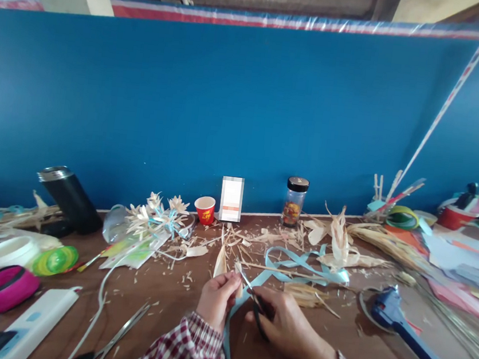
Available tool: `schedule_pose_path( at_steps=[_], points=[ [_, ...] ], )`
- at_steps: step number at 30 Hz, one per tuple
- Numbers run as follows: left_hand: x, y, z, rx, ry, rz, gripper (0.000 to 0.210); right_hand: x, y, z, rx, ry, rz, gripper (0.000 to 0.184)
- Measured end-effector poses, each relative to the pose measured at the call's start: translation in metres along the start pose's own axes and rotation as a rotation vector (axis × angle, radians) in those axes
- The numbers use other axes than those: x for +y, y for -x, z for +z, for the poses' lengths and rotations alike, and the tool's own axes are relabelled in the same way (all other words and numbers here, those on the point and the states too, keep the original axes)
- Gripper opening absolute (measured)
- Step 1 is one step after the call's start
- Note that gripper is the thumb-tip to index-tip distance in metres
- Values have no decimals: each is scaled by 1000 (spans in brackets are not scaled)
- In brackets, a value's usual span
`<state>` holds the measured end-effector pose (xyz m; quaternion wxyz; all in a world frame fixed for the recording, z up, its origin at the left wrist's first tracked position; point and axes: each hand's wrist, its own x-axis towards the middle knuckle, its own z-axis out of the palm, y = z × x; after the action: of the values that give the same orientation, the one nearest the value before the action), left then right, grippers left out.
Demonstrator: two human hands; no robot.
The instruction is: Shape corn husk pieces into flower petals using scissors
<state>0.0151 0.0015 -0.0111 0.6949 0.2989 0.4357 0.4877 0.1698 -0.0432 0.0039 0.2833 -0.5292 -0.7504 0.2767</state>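
Note:
My left hand [219, 297] is closed in a pinch on a small piece of pale corn husk [238, 267], whose tip shows above the fingers. In my right hand [286, 318] is a pair of black-handled scissors [257, 301], with the blades pointing up and left at the husk. Whether the blades touch it I cannot tell. Just behind my left hand stands a pointed husk strip [221, 261]. A light blue ribbon [234, 320] runs under and between my hands, then loops behind them on the brown table [180, 322].
A second pair of scissors [121, 333] lies front left, near a white power strip [36, 317]. Husk flowers [157, 216], a red paper cup [205, 210] and a lidded jar [294, 203] stand along the blue partition [248, 105]. At right lies a blue glue gun [408, 328].

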Motion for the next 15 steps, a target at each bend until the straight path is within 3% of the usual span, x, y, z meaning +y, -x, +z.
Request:
schedule_pose_path(
  at_steps=[5, 15],
  points=[
    [5, 4, 3, -45, -21, -5, 45, 0, 0, -2, -12, -8, 3, 9],
    [8, 8, 6, -11, -37, -34, 45, 5, 1, -2, -18, 28, 31, 12]
  ],
)
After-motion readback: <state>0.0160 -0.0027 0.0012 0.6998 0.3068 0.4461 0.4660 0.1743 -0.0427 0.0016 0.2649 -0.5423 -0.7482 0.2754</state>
